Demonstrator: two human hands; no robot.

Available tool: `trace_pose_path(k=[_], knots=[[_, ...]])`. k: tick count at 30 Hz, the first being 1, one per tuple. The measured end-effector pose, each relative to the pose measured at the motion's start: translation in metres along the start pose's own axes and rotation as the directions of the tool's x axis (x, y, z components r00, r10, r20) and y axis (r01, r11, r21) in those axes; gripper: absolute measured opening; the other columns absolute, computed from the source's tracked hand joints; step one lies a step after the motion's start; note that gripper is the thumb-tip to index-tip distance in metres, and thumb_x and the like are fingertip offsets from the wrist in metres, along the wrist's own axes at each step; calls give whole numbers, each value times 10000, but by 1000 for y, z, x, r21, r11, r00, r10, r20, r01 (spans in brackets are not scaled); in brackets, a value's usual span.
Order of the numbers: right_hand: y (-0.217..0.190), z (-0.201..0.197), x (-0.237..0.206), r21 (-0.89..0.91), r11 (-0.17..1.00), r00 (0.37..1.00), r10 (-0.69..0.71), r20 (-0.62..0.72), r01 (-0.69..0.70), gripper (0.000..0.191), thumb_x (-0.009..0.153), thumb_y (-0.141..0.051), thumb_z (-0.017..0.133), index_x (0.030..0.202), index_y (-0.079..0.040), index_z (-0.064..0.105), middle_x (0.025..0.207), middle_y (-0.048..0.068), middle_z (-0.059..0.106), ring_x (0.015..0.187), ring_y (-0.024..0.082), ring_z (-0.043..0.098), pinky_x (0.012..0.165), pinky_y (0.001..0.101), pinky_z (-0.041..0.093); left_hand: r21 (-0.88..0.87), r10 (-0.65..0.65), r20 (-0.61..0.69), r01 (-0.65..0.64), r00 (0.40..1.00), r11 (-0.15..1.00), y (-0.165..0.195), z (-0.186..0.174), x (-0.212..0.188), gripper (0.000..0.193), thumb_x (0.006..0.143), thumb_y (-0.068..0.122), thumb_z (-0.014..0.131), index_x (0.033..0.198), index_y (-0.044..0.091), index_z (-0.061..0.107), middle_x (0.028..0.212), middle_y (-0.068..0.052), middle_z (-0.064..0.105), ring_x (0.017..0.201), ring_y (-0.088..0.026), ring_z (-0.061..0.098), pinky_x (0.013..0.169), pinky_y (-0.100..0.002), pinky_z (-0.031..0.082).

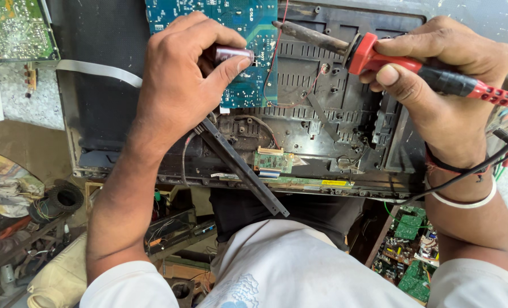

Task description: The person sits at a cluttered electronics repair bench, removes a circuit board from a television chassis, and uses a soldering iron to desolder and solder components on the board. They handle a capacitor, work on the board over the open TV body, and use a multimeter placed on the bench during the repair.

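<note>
My left hand pinches a small dark cylindrical capacitor between thumb and fingers, held against a blue circuit board. My right hand grips a red and black soldering iron by its handle. Its dark metal tip points left, close to the board's right edge and apart from the capacitor. The board lies on the opened black back of a flat screen, which rests in front of me.
A green circuit board lies at the top left. A black metal strip runs diagonally across the chassis. More green boards sit in a box at lower right. Cluttered parts and cloth fill the lower left.
</note>
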State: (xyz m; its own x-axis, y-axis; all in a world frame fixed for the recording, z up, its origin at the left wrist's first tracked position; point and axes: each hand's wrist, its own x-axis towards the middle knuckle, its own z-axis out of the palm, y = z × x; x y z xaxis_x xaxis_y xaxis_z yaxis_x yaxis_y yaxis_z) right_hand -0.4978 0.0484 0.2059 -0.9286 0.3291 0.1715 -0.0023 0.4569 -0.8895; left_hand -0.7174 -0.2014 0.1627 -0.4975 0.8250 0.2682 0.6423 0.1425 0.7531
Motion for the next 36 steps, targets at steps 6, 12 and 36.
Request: trace_pose_path(k=[6, 12, 36], knots=[[1, 0, 0, -5, 1000, 1000, 24, 2, -24, 249, 1079, -136, 795, 1160, 88, 722, 988, 138, 704, 833, 161, 726, 758, 214, 567, -22, 15, -1, -15, 1000, 1000, -2, -1, 0, 202, 989, 104, 887, 1097, 19, 739, 986, -65, 683, 839, -142, 679, 723, -288, 531], [-2, 2, -1, 76, 997, 999, 32, -31, -30, 249, 1108, -144, 789, 1159, 89, 718, 969, 129, 691, 829, 168, 737, 747, 223, 579, -15, 42, -12, -42, 999, 999, -3, 0, -2, 177, 936, 72, 862, 1042, 8, 735, 979, -73, 679, 856, -167, 683, 735, -309, 529], [29, -130, -413, 299, 942, 274, 251, -928, 153, 220, 1138, -93, 679, 1242, 101, 675, 1060, 181, 750, 872, 211, 758, 771, 268, 624, 302, 45, -22, -37, 999, 952, 151, 60, -40, 274, 904, -65, 824, 1156, -8, 730, 1209, -144, 679, 859, -282, 594, 717, -357, 477]])
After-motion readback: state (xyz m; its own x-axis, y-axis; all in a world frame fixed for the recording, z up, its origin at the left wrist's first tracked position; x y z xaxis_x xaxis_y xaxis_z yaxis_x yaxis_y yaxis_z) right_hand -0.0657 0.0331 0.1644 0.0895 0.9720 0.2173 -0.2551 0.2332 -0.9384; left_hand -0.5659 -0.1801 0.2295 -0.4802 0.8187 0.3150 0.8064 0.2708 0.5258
